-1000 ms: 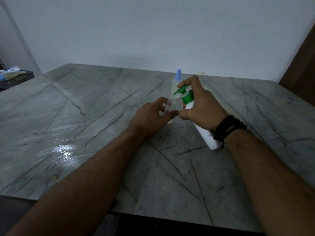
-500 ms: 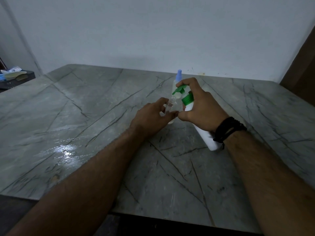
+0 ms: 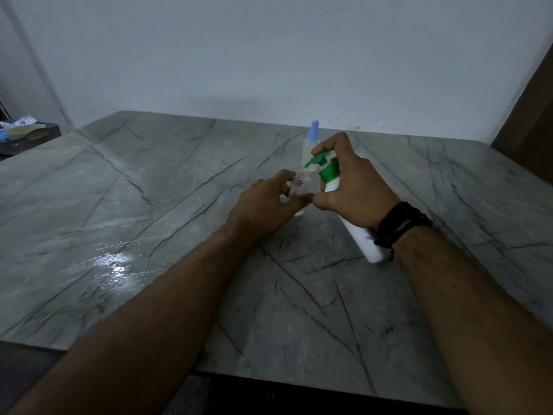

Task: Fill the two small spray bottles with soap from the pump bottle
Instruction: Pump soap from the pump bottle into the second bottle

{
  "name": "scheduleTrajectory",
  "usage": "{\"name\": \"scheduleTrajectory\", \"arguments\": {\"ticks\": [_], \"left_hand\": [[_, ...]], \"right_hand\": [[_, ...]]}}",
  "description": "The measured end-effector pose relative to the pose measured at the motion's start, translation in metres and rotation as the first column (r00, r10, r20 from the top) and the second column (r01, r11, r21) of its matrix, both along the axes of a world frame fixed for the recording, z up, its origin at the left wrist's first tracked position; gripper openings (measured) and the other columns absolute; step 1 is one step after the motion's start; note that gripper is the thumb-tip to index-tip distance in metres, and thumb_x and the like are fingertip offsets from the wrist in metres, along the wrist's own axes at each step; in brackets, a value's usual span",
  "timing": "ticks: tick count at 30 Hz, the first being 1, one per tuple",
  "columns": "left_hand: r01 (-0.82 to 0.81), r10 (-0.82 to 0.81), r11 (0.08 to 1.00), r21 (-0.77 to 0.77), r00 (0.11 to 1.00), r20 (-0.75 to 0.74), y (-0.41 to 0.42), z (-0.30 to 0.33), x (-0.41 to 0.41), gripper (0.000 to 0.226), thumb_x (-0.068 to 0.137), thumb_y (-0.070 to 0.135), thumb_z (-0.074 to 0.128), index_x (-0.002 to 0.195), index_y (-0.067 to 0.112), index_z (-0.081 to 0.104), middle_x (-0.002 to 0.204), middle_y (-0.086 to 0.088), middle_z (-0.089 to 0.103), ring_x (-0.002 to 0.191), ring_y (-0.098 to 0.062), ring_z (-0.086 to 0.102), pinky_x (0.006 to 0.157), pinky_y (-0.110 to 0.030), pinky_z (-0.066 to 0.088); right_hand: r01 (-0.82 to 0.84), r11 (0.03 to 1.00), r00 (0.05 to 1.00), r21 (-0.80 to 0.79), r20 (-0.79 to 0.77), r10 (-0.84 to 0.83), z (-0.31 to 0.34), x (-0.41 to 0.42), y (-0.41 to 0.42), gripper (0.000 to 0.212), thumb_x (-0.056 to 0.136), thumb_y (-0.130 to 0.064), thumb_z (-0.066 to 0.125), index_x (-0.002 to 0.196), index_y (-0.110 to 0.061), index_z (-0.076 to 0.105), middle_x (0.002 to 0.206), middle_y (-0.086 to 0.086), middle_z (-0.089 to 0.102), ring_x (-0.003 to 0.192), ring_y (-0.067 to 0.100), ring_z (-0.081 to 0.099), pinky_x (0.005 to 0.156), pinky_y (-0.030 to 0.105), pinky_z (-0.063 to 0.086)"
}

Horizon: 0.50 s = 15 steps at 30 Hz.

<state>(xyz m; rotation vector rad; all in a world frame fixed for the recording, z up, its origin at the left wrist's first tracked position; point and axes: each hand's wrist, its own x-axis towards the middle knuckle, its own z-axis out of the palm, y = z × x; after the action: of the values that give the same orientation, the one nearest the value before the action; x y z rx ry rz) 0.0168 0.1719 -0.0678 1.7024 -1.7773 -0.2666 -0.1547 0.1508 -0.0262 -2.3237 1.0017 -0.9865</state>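
My left hand (image 3: 263, 205) grips a small clear spray bottle (image 3: 298, 187) that has no cap and stands upright on the marble table (image 3: 149, 205). My right hand (image 3: 356, 190) holds the white pump bottle (image 3: 363, 241) tilted, with its base toward me. Its green pump head (image 3: 320, 161) has the nozzle tip right at the small bottle's open neck, and my forefinger lies on top of the pump. A second small clear bottle with a blue cap (image 3: 311, 139) stands just behind them.
A wet, shiny patch (image 3: 113, 265) lies on the table to the left of my left forearm. A dark side stand with clutter (image 3: 24, 136) is at the far left. A brown wooden panel (image 3: 529, 115) rises at the right edge.
Both hands and the bottles stay in almost the same place. The pump nozzle has stayed over the small bottle's neck.
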Motion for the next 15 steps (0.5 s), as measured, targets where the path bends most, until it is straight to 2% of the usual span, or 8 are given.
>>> {"name": "scheduleTrajectory", "arguments": {"ticks": [7,12,15], "left_hand": [[0.008,-0.008,1.0,-0.01,1.0,-0.009,0.0018,0.0011,0.0,0.051,0.09,0.052,0.056,0.133,0.024,0.049,0.123,-0.003,0.066,0.103,-0.015,0.063,0.083,-0.027,0.047],[-0.002,0.002,1.0,-0.01,1.0,0.001,0.0011,0.0005,0.0,0.054,0.089,0.054,0.056,0.134,0.025,0.048,0.124,-0.002,0.065,0.104,-0.016,0.063,0.084,-0.029,0.048],[0.007,-0.007,1.0,-0.009,1.0,0.002,0.0017,0.001,-0.0003,0.053,0.09,0.052,0.056,0.135,0.023,0.048,0.124,-0.003,0.065,0.104,-0.017,0.063,0.084,-0.029,0.047]], "right_hand": [[-0.004,1.0,1.0,0.002,0.008,0.004,0.0003,0.0,0.0013,0.07,0.069,-0.012,0.08,0.125,-0.029,0.042,0.089,-0.009,0.062,0.071,0.011,0.063,0.062,0.016,0.046],[0.003,1.0,1.0,0.012,0.015,-0.003,0.0004,-0.0003,0.0009,0.064,0.069,-0.011,0.08,0.116,-0.029,0.041,0.092,-0.003,0.063,0.075,0.016,0.065,0.066,0.025,0.051],[0.014,1.0,1.0,0.005,0.015,-0.014,-0.0003,0.0001,0.0015,0.067,0.069,-0.012,0.08,0.122,-0.028,0.042,0.093,-0.003,0.063,0.073,0.016,0.063,0.065,0.024,0.049]]}}
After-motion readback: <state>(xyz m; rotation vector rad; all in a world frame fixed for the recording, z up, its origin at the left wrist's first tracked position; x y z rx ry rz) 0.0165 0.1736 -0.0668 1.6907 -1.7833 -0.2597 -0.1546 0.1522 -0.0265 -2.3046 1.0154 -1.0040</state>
